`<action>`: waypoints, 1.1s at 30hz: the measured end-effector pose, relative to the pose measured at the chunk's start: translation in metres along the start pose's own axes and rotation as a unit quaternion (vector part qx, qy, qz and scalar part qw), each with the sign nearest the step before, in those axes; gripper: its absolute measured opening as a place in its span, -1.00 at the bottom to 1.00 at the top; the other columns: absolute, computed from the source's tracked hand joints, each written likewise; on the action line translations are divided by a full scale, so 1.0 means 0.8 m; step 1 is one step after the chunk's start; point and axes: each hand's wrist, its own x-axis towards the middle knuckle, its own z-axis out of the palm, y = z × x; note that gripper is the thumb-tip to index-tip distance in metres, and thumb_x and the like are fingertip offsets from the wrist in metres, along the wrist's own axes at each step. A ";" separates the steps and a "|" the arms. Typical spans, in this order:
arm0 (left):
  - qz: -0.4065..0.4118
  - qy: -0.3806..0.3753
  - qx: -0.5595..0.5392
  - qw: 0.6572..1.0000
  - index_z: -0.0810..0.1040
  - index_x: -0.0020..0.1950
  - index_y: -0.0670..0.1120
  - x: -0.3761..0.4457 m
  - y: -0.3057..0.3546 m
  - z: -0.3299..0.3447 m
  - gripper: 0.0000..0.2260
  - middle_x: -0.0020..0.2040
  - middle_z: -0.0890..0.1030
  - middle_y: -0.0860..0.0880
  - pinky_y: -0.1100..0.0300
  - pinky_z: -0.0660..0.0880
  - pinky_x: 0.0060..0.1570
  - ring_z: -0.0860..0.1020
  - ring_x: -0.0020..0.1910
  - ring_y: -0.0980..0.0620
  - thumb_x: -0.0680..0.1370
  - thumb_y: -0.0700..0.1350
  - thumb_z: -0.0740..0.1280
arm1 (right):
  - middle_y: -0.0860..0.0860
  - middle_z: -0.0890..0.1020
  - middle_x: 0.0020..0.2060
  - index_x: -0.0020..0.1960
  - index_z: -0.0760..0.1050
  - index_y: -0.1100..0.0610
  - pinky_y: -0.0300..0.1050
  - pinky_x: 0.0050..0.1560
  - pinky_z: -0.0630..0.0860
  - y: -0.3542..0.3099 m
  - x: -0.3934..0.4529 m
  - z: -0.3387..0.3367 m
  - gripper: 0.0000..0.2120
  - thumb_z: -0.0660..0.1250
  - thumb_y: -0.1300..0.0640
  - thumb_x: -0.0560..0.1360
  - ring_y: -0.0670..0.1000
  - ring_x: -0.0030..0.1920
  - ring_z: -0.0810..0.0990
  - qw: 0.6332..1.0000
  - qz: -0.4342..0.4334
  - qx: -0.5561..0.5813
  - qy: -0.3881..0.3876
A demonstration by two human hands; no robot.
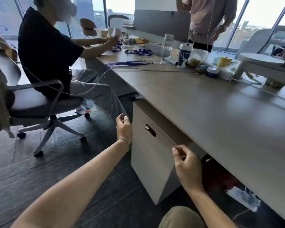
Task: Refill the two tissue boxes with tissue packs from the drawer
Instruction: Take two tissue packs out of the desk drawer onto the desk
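The pale beige drawer cabinet (148,155) sits under the long grey-brown bench (212,102), at about 6 o'clock from frame centre. Both its drawer fronts are closed and flush; the upper front carries a dark oval lock recess with a small metal latch (149,130). No tissue packs or tissue boxes can be made out in view.

My left hand (124,127) is at the cabinet's left front edge, at 9 o'clock from the lock. Fingers loosely curled, thumb and forefinger narrow, holding nothing I can see. I cannot tell whether the fingertips touch the cabinet edge. A thin bracelet (123,140) is on that wrist.

My right hand (186,163) is at the cabinet's right front corner, at 4 o'clock from the lock, below the bench lip. Fingers curled inward in a loose half-fist, empty.

Under the bench at 3 o'clock from the right hand: dark space with red and white items, too blurred to identify.

On the bench at 12 o'clock: a dark blue lidded cup (184,55), a clear tall bottle (167,45), blue lanyards (138,52).

At 10 o'clock, a seated person in a dark shirt (46,51) on a grey-and-white swivel chair (44,102).
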 end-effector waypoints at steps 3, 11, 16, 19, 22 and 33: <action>-0.038 -0.002 -0.014 0.999 0.36 0.46 -0.12 0.029 -0.009 0.017 -0.67 0.24 0.48 -0.06 0.31 0.36 -0.02 0.47 -0.01 0.16 0.70 -0.08 0.12 | -0.20 0.63 -0.31 -0.12 0.57 -0.04 -0.31 -0.33 0.41 0.021 0.013 0.002 -0.85 0.34 -0.07 0.58 -0.23 -0.30 0.61 0.997 0.036 -0.059 0.044; -0.065 -0.073 0.023 0.995 0.38 0.48 -0.08 0.117 -0.030 0.066 -0.60 0.34 0.52 -0.08 -0.06 0.36 0.42 0.47 0.34 -0.08 0.69 0.05 0.10 | -0.19 0.56 -0.45 -0.24 0.54 -0.04 -0.19 -0.48 0.45 0.071 0.034 -0.003 -0.64 0.32 -0.29 0.53 -0.19 -0.47 0.49 0.969 -0.070 -0.224 0.081; -0.075 -0.078 0.021 0.994 0.39 0.46 -0.11 0.150 -0.041 0.080 -0.61 0.28 0.50 -0.03 0.09 0.35 0.34 0.45 0.27 -0.01 0.71 0.04 0.07 | -0.15 0.57 -0.45 -0.28 0.60 0.04 -0.40 -0.37 0.19 0.073 0.039 -0.005 -0.69 0.38 -0.15 0.49 -0.20 -0.46 0.39 0.958 -0.145 -0.227 0.101; -0.063 -0.088 0.048 0.993 0.39 0.41 -0.10 0.159 -0.052 0.080 -0.64 0.19 0.51 -0.06 0.09 0.38 0.19 0.46 0.16 -0.03 0.71 0.04 0.06 | -0.15 0.60 -0.42 -0.25 0.63 0.04 -0.33 -0.39 0.29 0.080 0.040 -0.003 -0.63 0.31 -0.21 0.53 -0.18 -0.46 0.45 0.961 -0.146 -0.215 0.091; -0.072 -0.101 0.037 0.992 0.39 0.36 -0.06 0.161 -0.052 0.077 -0.68 0.05 0.51 0.03 0.04 0.43 0.20 0.47 0.12 0.00 0.71 0.06 0.07 | -0.14 0.63 -0.39 -0.22 0.66 0.06 -0.26 -0.40 0.41 0.080 0.038 -0.001 -0.65 0.34 -0.18 0.53 -0.17 -0.43 0.52 0.967 -0.142 -0.192 0.085; -0.030 -0.056 0.119 0.991 0.31 0.30 -0.06 0.144 -0.054 0.012 -0.70 0.16 0.45 -0.12 0.09 0.38 0.04 0.46 0.06 -0.06 0.62 0.01 0.23 | -0.04 0.72 -0.30 -0.17 0.70 0.12 -0.03 -0.29 0.60 0.044 -0.003 0.025 -0.81 0.53 -0.01 0.47 -0.04 -0.30 0.66 0.968 -0.175 -0.176 0.034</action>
